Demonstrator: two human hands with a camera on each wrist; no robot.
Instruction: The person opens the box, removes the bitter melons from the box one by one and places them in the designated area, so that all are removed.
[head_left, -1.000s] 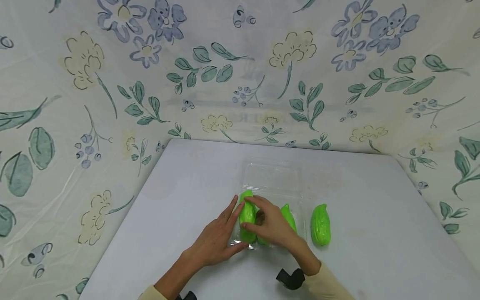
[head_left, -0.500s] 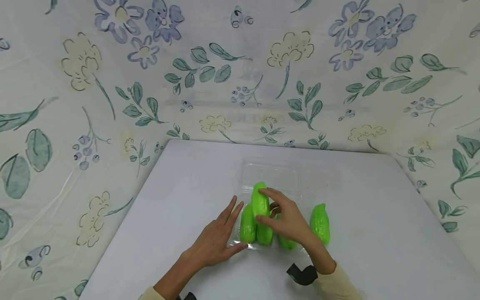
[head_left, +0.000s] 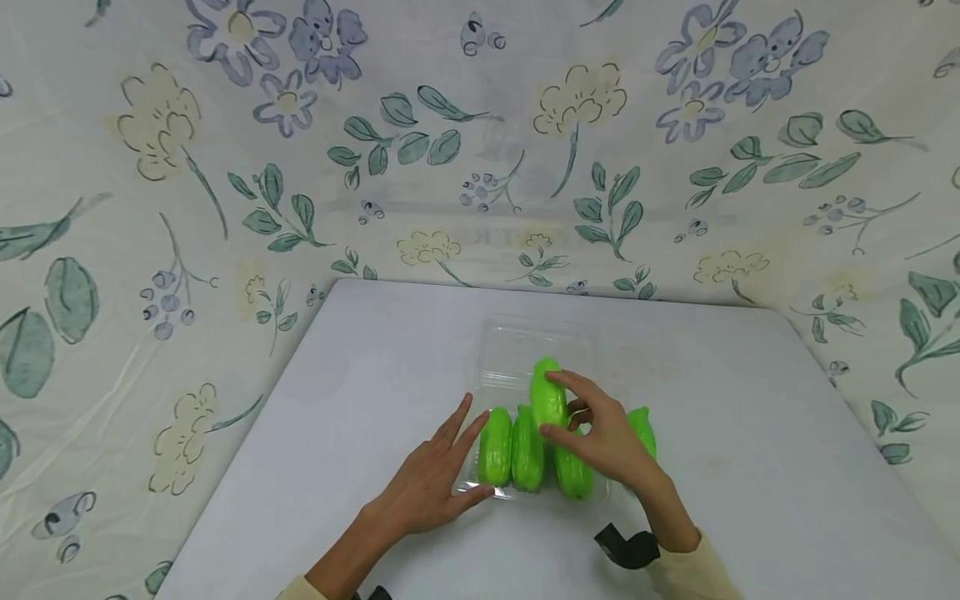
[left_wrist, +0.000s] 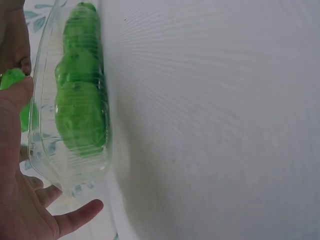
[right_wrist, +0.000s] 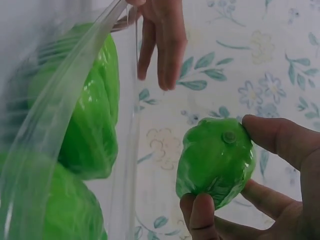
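Observation:
My right hand (head_left: 607,437) pinches a glossy bright green gourd (head_left: 547,393) between thumb and fingers, holding it above a clear plastic clamshell box (head_left: 482,396). In the right wrist view the held gourd (right_wrist: 215,160) shows its blunt end with a small round stem mark. Three similar gourds lie lengthwise in the box: one at the left (head_left: 495,450), one beside it (head_left: 528,454), and one at the right (head_left: 573,477), partly behind my right hand. My left hand (head_left: 427,482) has its fingers spread along the box's left side, thumb near its front corner.
The box's clear lid (head_left: 536,346) lies folded back toward the far side. Another green gourd (head_left: 642,429) rests on the white table (head_left: 750,467) right of the box, partly hidden by my right forearm. A flowered cloth (head_left: 510,167) hangs behind the table.
My right hand has lifted a gourd from the left side of the box and moved rightward with it over the others. My left hand has stayed in place.

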